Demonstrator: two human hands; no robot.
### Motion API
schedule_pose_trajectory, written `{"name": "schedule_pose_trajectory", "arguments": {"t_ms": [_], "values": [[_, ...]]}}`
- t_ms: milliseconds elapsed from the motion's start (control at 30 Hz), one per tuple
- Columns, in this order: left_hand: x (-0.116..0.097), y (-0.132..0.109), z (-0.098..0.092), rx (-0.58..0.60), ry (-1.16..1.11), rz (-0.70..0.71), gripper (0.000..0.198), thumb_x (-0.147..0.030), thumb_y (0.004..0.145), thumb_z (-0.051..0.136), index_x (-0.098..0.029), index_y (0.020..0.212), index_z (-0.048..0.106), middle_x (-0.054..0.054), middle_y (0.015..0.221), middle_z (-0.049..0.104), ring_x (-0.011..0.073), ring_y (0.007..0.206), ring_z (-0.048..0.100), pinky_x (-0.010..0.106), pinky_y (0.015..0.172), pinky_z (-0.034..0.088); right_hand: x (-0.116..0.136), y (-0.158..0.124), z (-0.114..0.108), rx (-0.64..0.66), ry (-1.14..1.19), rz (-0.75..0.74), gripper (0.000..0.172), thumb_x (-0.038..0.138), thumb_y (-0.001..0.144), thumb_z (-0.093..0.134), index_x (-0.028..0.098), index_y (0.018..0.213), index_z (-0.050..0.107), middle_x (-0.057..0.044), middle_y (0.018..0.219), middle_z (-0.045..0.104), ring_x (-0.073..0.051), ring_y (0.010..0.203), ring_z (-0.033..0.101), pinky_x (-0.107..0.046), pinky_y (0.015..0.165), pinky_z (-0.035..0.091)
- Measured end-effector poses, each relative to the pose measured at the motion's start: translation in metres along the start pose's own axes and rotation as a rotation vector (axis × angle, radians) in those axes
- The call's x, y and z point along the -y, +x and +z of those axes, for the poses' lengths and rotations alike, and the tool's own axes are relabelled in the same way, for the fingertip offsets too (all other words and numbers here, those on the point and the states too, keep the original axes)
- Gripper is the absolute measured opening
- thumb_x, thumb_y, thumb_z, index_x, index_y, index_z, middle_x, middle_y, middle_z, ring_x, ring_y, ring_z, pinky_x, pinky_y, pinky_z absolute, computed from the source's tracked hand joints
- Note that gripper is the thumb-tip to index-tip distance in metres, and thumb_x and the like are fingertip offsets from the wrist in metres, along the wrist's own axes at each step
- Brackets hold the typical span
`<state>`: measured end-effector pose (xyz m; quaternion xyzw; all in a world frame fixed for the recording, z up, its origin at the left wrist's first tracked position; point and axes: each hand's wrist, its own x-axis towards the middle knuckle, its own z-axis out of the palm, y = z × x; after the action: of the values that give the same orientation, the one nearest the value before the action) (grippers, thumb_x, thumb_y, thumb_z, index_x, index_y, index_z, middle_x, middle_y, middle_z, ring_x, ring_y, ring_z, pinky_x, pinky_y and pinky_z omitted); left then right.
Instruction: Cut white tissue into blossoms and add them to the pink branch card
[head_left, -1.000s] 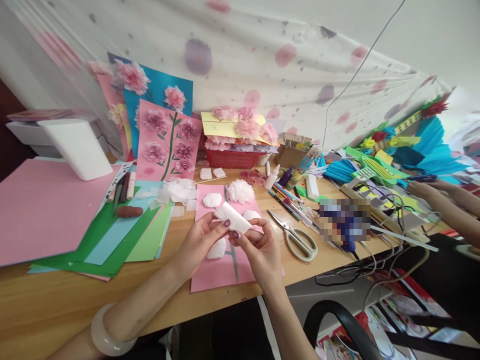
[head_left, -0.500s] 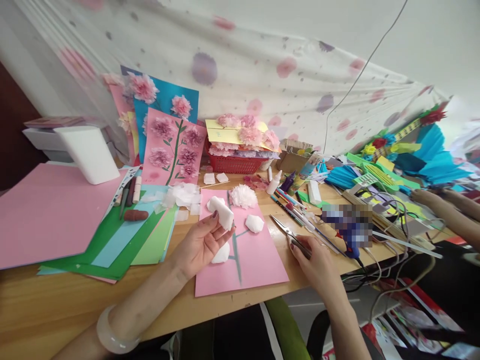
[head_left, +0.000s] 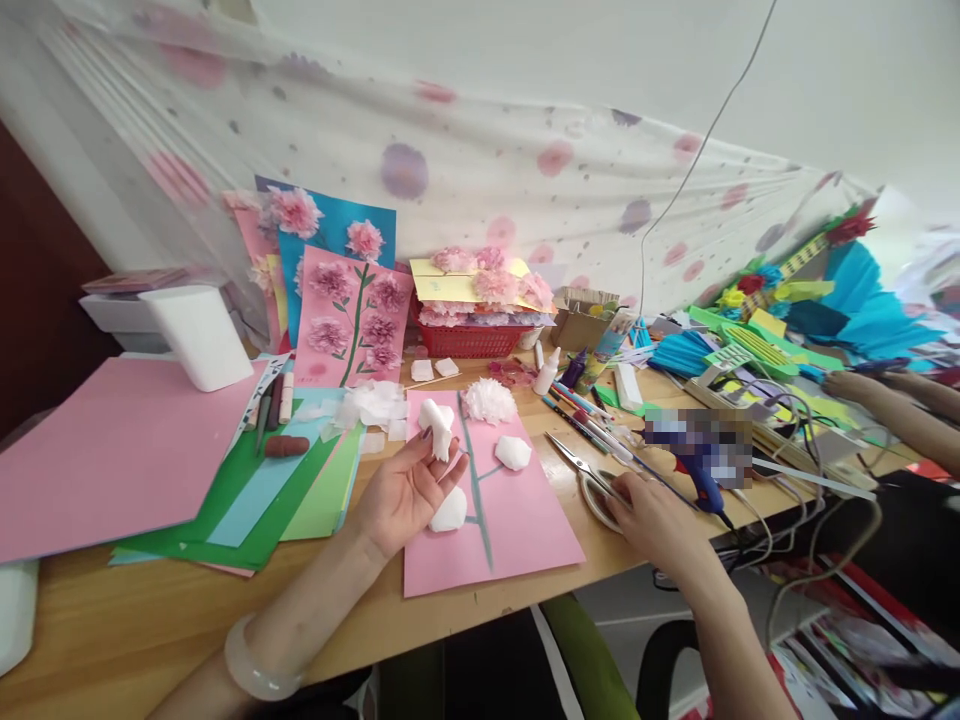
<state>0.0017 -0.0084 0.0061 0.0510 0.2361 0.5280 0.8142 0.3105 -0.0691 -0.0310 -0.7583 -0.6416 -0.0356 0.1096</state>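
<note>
My left hand (head_left: 409, 490) holds a folded piece of white tissue paper (head_left: 441, 428) between thumb and fingers, palm up. Below it lies a pink sheet (head_left: 529, 540) with a painted green stem. A fluffy white tissue flower (head_left: 489, 400) sits at the stem's top, and flat white tissue pads (head_left: 513, 453) lie along its sides. To the right of the sheet, scissors (head_left: 576, 460) rest on the table, blades slightly apart. My right hand (head_left: 660, 520) is at their handles, fingers loosely bent and touching the rear of the loops.
Coloured paper sheets (head_left: 97, 450) and scattered white tissue squares (head_left: 367, 405) lie left. A red basket (head_left: 472, 342) of flower cards stands behind. Pencils (head_left: 581, 420), a glue bottle (head_left: 547, 372) and a glue gun (head_left: 701, 480) with cords lie right. Another person's hands (head_left: 862, 388) are far right.
My right hand has slid back along the scissors, uncovering their handle loops; the scissors stay on the table. The tissue in my left hand has turned a little. The view has shifted slightly.
</note>
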Motion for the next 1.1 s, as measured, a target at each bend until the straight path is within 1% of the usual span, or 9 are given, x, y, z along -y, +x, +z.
{"name": "schedule_pose_trajectory", "arguments": {"t_ms": [100, 233, 300, 400, 500, 567, 633, 867, 1100], "values": [[0.0, 0.001, 0.0, -0.031, -0.011, 0.028, 0.025, -0.005, 0.091, 0.043, -0.013, 0.077, 0.063, 0.004, 0.068, 0.07, 0.0131, 0.064, 0.068, 0.034, 0.073, 0.058, 0.002, -0.005, -0.016, 0.052, 0.208, 0.019, 0.017, 0.033, 0.084, 0.046, 0.019, 0.076, 0.053, -0.009, 0.074, 0.063, -0.024, 0.071, 0.059, -0.033, 0.063, 0.041], [0.001, 0.003, 0.001, -0.085, -0.021, 0.056, 0.022, -0.004, 0.09, 0.046, -0.013, 0.08, 0.064, 0.004, 0.07, 0.071, 0.0118, 0.061, 0.067, 0.03, 0.067, 0.058, 0.022, -0.016, -0.03, 0.251, 0.951, -0.055, 0.031, 0.045, 0.084, 0.055, 0.018, 0.098, 0.059, -0.01, 0.092, 0.064, -0.023, 0.084, 0.06, -0.033, 0.072, 0.047], [0.001, 0.005, 0.001, -0.112, -0.03, 0.064, 0.021, -0.003, 0.09, 0.046, -0.013, 0.081, 0.063, 0.003, 0.072, 0.071, 0.0113, 0.06, 0.067, 0.029, 0.066, 0.058, 0.044, -0.026, -0.024, 0.4, 1.401, -0.041, 0.034, 0.045, 0.081, 0.061, 0.018, 0.1, 0.062, -0.009, 0.093, 0.064, -0.02, 0.082, 0.06, -0.031, 0.072, 0.048], [0.0, 0.007, 0.0, -0.16, -0.036, 0.082, 0.022, -0.003, 0.09, 0.045, -0.012, 0.08, 0.063, 0.003, 0.07, 0.07, 0.0104, 0.059, 0.066, 0.027, 0.065, 0.058, 0.089, -0.042, -0.009, 0.635, 2.023, 0.042, 0.032, 0.045, 0.078, 0.067, 0.019, 0.096, 0.064, -0.003, 0.082, 0.06, -0.009, 0.056, 0.049, -0.022, 0.053, 0.042], [0.001, 0.009, -0.002, -0.181, -0.027, 0.083, 0.023, -0.003, 0.091, 0.045, -0.012, 0.08, 0.063, 0.003, 0.07, 0.07, 0.0101, 0.061, 0.066, 0.027, 0.067, 0.058, 0.13, -0.053, -0.004, 0.886, 2.359, 0.048, 0.044, 0.059, 0.079, 0.059, 0.02, 0.1, 0.062, 0.0, 0.077, 0.052, -0.006, 0.052, 0.04, -0.018, 0.048, 0.035], [0.001, 0.01, -0.004, -0.188, -0.022, 0.071, 0.023, -0.003, 0.09, 0.044, -0.012, 0.08, 0.062, 0.003, 0.07, 0.07, 0.0099, 0.061, 0.066, 0.027, 0.069, 0.058, 0.146, -0.056, -0.01, 0.973, 2.426, 0.011, 0.073, 0.081, 0.069, 0.047, 0.022, 0.11, 0.058, -0.003, 0.083, 0.052, -0.011, 0.061, 0.045, -0.026, 0.057, 0.041], [0.002, 0.011, -0.004, -0.202, -0.019, 0.067, 0.022, -0.003, 0.09, 0.045, -0.012, 0.079, 0.062, 0.004, 0.07, 0.069, 0.0097, 0.061, 0.066, 0.025, 0.068, 0.058, 0.154, -0.055, -0.017, 1.027, 2.442, -0.028, 0.084, 0.088, 0.064, 0.038, 0.022, 0.112, 0.057, -0.004, 0.085, 0.051, -0.014, 0.065, 0.045, -0.031, 0.063, 0.042], [0.004, 0.011, -0.003, -0.221, -0.002, 0.063, 0.023, -0.003, 0.091, 0.045, -0.012, 0.079, 0.062, 0.003, 0.069, 0.07, 0.0087, 0.059, 0.066, 0.023, 0.064, 0.057, 0.152, -0.048, -0.021, 1.078, 2.406, -0.09, 0.08, 0.088, 0.063, 0.041, 0.025, 0.109, 0.057, -0.004, 0.083, 0.05, -0.015, 0.062, 0.042, -0.032, 0.063, 0.041], [0.007, 0.009, -0.007, -0.144, 0.085, 0.058, 0.022, -0.001, 0.089, 0.046, -0.011, 0.081, 0.065, 0.004, 0.072, 0.071, 0.0106, 0.065, 0.068, 0.025, 0.07, 0.057, 0.153, -0.047, -0.018, 1.039, 2.392, -0.081, 0.08, 0.087, 0.065, 0.039, 0.023, 0.11, 0.055, -0.004, 0.083, 0.05, -0.015, 0.064, 0.044, -0.033, 0.063, 0.04]]}}
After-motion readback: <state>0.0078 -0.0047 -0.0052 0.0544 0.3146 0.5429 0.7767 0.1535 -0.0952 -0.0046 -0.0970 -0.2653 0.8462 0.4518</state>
